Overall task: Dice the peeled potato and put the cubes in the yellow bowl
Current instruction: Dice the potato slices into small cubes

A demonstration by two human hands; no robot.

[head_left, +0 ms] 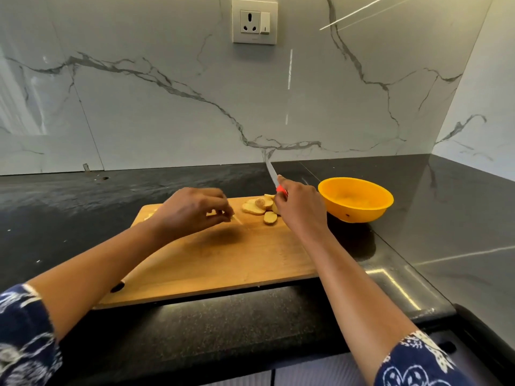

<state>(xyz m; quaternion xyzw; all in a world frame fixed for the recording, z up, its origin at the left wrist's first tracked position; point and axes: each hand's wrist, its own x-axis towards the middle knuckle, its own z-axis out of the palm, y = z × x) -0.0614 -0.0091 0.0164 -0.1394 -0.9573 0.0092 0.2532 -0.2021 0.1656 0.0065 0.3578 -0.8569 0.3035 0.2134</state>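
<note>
Several pale potato slices (257, 208) lie in a small heap near the far right corner of the wooden cutting board (223, 263). My right hand (299, 207) grips a knife (271, 174) by its red handle, blade pointing up and away, just right of the slices. My left hand (192, 210) hovers over the middle of the board with curled fingers pinching a thin pale potato piece (235, 218). The yellow bowl (355, 199) stands on the counter to the right of the board; its inside looks bare.
The board lies on a black stone counter (83, 196) whose front edge runs just below it. A marble wall with a socket (254, 21) rises behind. The counter turns a corner at the right, beyond the bowl.
</note>
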